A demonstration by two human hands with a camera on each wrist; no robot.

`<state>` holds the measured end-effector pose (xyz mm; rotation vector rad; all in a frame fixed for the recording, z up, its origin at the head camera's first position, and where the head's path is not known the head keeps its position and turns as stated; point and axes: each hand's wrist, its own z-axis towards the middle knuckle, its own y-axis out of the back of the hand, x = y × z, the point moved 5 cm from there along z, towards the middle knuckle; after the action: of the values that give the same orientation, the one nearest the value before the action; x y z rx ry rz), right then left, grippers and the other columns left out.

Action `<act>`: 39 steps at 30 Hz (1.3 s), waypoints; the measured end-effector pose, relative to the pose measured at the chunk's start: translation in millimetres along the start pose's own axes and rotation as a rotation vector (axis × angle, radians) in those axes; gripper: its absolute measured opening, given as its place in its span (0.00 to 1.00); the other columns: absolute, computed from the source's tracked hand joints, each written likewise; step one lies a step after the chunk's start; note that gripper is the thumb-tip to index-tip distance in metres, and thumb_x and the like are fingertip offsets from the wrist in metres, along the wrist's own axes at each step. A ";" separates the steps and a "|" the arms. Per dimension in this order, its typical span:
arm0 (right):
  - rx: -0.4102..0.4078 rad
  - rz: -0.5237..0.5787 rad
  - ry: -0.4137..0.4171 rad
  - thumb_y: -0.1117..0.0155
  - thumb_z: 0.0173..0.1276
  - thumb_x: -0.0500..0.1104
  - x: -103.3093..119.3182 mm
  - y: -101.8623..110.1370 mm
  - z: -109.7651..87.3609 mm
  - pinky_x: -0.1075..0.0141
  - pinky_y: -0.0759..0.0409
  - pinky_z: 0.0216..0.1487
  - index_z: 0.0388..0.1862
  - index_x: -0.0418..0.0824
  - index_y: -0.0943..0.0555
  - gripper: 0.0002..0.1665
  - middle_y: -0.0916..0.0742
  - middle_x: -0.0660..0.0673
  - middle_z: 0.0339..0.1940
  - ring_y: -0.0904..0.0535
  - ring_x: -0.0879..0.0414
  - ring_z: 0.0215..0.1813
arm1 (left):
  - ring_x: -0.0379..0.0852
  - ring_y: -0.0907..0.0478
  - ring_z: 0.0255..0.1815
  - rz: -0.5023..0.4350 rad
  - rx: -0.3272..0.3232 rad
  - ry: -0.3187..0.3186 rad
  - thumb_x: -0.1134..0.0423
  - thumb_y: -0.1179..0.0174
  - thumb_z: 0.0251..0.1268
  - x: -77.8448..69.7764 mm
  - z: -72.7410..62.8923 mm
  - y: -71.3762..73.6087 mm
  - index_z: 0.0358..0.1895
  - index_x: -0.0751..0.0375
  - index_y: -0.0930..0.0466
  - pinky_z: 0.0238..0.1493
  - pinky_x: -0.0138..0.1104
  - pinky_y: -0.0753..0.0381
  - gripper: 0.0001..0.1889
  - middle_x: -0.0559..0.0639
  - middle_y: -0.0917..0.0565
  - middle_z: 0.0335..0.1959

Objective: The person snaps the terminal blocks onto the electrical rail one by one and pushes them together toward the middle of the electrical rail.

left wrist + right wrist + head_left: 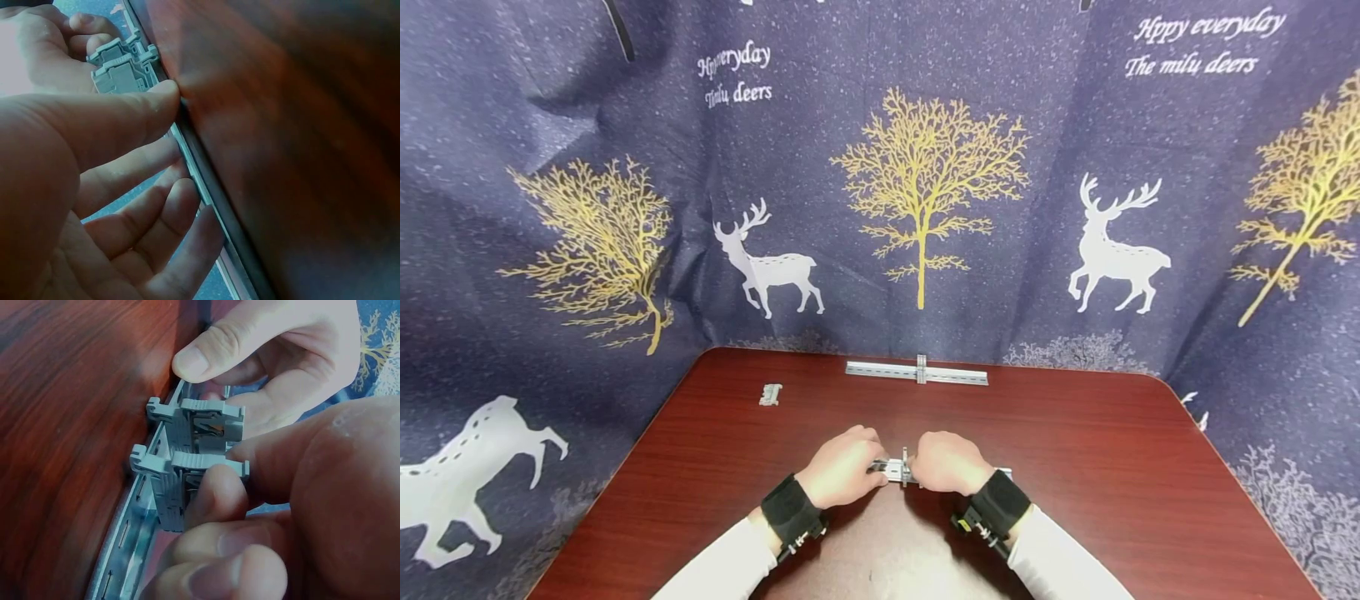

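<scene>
A slotted metal DIN rail (892, 472) lies crosswise before me at the middle of the table. My left hand (844, 468) grips its left part, thumb on one side and fingers on the other in the left wrist view. Two grey DIN rail terminal blocks stand side by side on the rail in the right wrist view. Between thumb and fingertips, my right hand (951, 462) pinches the nearer terminal block (167, 497). Just beyond it, the farther terminal block (212, 411) stands close to the left hand's thumb. Fingers partly hide both blocks.
At the table's back edge lies a second metal rail (880, 369) with a grey block (921, 369) across its middle. One loose grey block (770, 394) lies at the back left. A patterned blue cloth (880, 250) hangs behind the reddish-brown table (1075, 467).
</scene>
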<state>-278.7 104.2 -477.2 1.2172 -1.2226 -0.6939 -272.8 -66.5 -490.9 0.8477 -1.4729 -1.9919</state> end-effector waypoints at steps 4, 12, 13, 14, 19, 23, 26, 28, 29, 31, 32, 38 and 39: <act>-0.004 -0.017 0.011 0.34 0.74 0.47 0.5 -1.1 -0.4 0.51 0.21 0.25 0.15 0.49 0.23 0.24 0.21 0.50 0.18 0.24 0.53 0.22 | 0.40 0.29 0.37 -0.003 -0.001 0.002 0.57 0.17 0.62 0.1 0.1 0.3 0.31 0.47 0.10 0.37 0.31 0.25 0.09 0.38 0.24 0.32; -0.041 -0.029 0.041 0.34 0.79 0.49 -0.9 -8.0 -2.2 0.47 0.18 0.26 0.16 0.48 0.24 0.26 0.20 0.48 0.19 0.21 0.51 0.23 | 0.40 0.29 0.37 -0.014 -0.001 0.003 0.58 0.17 0.61 -0.8 -0.6 2.2 0.30 0.47 0.11 0.36 0.31 0.25 0.09 0.38 0.24 0.32; -0.044 -0.030 0.042 0.34 0.79 0.49 -1.3 -9.0 -2.4 0.47 0.18 0.25 0.16 0.48 0.24 0.26 0.20 0.48 0.19 0.21 0.50 0.23 | 0.40 0.29 0.37 -0.012 -0.001 0.004 0.58 0.17 0.61 -0.6 -0.4 2.1 0.30 0.47 0.11 0.36 0.31 0.25 0.09 0.38 0.24 0.32; -0.047 -0.032 0.040 0.34 0.79 0.49 -1.6 -9.8 -2.5 0.47 0.18 0.25 0.16 0.49 0.24 0.26 0.20 0.48 0.19 0.21 0.50 0.23 | 0.40 0.29 0.37 -0.010 -0.002 0.005 0.57 0.17 0.61 -0.5 -0.4 2.1 0.30 0.47 0.11 0.36 0.31 0.25 0.09 0.38 0.24 0.32; -0.048 -0.034 0.032 0.34 0.78 0.50 -2.0 -10.3 -2.3 0.47 0.18 0.26 0.16 0.49 0.23 0.26 0.20 0.49 0.19 0.21 0.50 0.23 | 0.40 0.29 0.37 -0.006 -0.002 0.007 0.57 0.17 0.61 0.0 0.0 1.4 0.30 0.47 0.11 0.36 0.31 0.26 0.09 0.37 0.24 0.32; -0.042 -0.030 0.033 0.34 0.78 0.50 -1.6 -9.5 -2.5 0.47 0.18 0.27 0.16 0.48 0.23 0.26 0.19 0.48 0.19 0.20 0.50 0.23 | 0.40 0.29 0.37 -0.011 -0.003 0.008 0.57 0.17 0.61 -0.5 -0.3 2.6 0.30 0.47 0.11 0.36 0.31 0.25 0.09 0.38 0.24 0.32; -0.037 -0.026 0.033 0.34 0.79 0.49 -1.7 -8.7 -2.8 0.47 0.18 0.27 0.16 0.48 0.23 0.26 0.19 0.48 0.20 0.20 0.50 0.24 | 0.39 0.29 0.37 -0.018 -0.001 0.012 0.57 0.17 0.62 -0.5 -0.1 2.7 0.31 0.48 0.10 0.36 0.31 0.25 0.09 0.37 0.24 0.32; -0.035 -0.026 0.034 0.34 0.79 0.49 -1.6 -8.5 -3.0 0.47 0.18 0.27 0.17 0.48 0.23 0.26 0.19 0.48 0.20 0.19 0.50 0.24 | 0.39 0.29 0.37 -0.025 0.002 0.014 0.57 0.17 0.62 -0.5 -0.1 2.5 0.32 0.48 0.10 0.36 0.31 0.25 0.09 0.38 0.24 0.32; -0.035 -0.029 0.033 0.34 0.79 0.49 -1.4 -8.4 -2.9 0.46 0.18 0.27 0.17 0.48 0.23 0.26 0.18 0.48 0.20 0.19 0.49 0.24 | 0.39 0.29 0.37 -0.030 0.004 0.016 0.57 0.17 0.62 -0.3 -0.2 2.5 0.32 0.48 0.09 0.36 0.31 0.25 0.08 0.38 0.23 0.32; -0.032 -0.031 0.030 0.35 0.79 0.50 -1.0 -8.0 -2.9 0.46 0.18 0.28 0.17 0.48 0.23 0.26 0.18 0.48 0.20 0.19 0.49 0.25 | 0.39 0.28 0.38 -0.038 0.009 0.017 0.57 0.17 0.63 0.5 -0.2 2.2 0.33 0.48 0.09 0.37 0.31 0.24 0.08 0.39 0.22 0.33; -0.031 -0.031 0.029 0.35 0.79 0.50 -0.7 -8.0 -2.9 0.47 0.18 0.28 0.17 0.48 0.23 0.26 0.19 0.48 0.20 0.19 0.49 0.25 | 0.39 0.28 0.38 -0.042 0.010 0.016 0.57 0.17 0.62 1.0 -0.2 1.9 0.33 0.48 0.09 0.37 0.31 0.24 0.08 0.39 0.21 0.33; -0.027 -0.035 0.034 0.36 0.78 0.51 -1.3 -9.9 -2.7 0.47 0.18 0.27 0.17 0.49 0.23 0.25 0.19 0.49 0.20 0.20 0.51 0.24 | 0.39 0.26 0.39 -0.094 0.020 0.006 0.57 0.19 0.61 4.8 0.3 2.2 0.36 0.49 0.08 0.39 0.33 0.22 0.07 0.41 0.18 0.34; -0.026 -0.036 0.034 0.36 0.78 0.51 -1.5 -10.3 -2.6 0.48 0.18 0.27 0.17 0.49 0.23 0.25 0.19 0.49 0.20 0.20 0.51 0.24 | 0.39 0.26 0.39 -0.111 0.020 0.007 0.57 0.19 0.61 5.3 0.2 3.0 0.38 0.50 0.08 0.39 0.33 0.23 0.07 0.41 0.18 0.34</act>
<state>-274.6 103.7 -487.1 1.2277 -1.1628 -0.7106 -276.4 -71.0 -489.0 0.9625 -1.4735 -2.0547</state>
